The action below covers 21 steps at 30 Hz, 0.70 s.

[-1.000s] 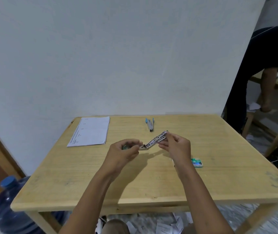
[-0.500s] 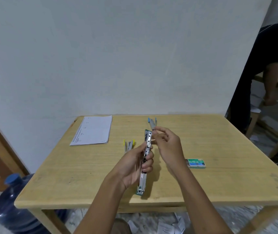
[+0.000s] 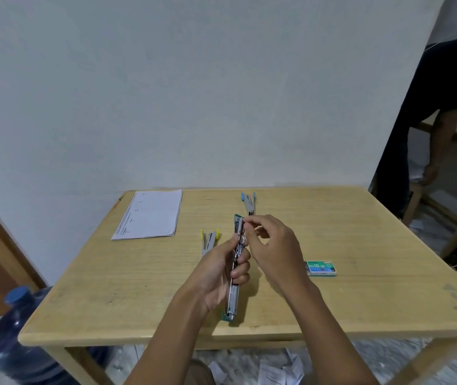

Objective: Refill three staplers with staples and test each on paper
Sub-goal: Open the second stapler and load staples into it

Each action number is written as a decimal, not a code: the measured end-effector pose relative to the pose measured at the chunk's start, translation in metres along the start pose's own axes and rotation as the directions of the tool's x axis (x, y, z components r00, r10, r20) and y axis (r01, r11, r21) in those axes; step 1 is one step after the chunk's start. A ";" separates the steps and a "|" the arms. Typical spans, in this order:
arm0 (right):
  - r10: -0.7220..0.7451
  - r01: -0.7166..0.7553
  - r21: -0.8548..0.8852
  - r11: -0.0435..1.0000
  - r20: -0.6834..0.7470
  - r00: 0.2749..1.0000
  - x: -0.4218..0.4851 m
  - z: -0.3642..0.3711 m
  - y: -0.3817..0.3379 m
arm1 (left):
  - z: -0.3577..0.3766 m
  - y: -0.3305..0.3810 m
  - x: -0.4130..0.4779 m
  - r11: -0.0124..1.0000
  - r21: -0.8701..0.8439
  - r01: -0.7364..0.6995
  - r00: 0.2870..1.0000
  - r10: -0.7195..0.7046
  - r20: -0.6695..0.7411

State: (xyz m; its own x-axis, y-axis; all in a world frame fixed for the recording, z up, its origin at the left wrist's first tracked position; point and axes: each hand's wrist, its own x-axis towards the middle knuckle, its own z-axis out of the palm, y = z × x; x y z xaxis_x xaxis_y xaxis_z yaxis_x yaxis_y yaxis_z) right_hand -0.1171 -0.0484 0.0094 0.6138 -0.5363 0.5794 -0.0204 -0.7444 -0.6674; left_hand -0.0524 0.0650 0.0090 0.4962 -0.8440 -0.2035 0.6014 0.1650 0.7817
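Green stapler (image 3: 235, 273), opened, gripped in my left hand (image 3: 216, 276), right hand (image 3: 269, 245) pinching its far end; loading, I judge; yellow stapler (image 3: 209, 240), blue stapler (image 3: 249, 202), paper (image 3: 149, 215) tests remain.

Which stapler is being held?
The green stapler, opened out flat, gripped by the left hand; the yellow stapler and blue stapler lie on the table.

Plain white wall (image 3: 194, 93) behind wooden table (image 3: 360, 245); blue water jug (image 3: 19, 343) on floor, left.
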 end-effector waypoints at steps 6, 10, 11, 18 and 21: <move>0.012 -0.003 -0.073 0.997 0.130 0.991 -0.004 0.000 -0.002 | -0.002 0.000 0.002 0.999 0.010 -0.036 0.998 0.037 -0.047; 0.002 0.003 -0.042 0.999 0.123 0.992 -0.009 0.003 0.000 | -0.001 0.001 0.002 0.998 0.050 -0.039 0.997 0.042 -0.070; -0.002 0.006 -0.032 0.999 0.111 0.994 -0.010 0.003 0.001 | -0.001 0.001 0.001 0.998 0.053 -0.038 0.996 0.042 -0.073; -0.137 0.133 0.057 0.989 0.061 0.989 -0.026 0.001 -0.003 | -0.009 0.004 0.004 0.997 0.031 -0.066 0.989 0.069 -0.131; -0.158 0.148 0.166 0.975 0.047 0.986 -0.029 0.005 0.000 | -0.009 0.007 0.004 0.997 0.011 -0.073 0.986 0.074 -0.148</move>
State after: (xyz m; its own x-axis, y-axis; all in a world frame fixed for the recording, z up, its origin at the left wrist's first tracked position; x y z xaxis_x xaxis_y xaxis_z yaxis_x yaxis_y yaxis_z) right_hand -0.1311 -0.0304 -0.0100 0.6459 -0.3928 0.6547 0.2019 -0.7391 -0.6426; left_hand -0.0404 0.0671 0.0081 0.6264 -0.7448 -0.2299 0.5566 0.2209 0.8009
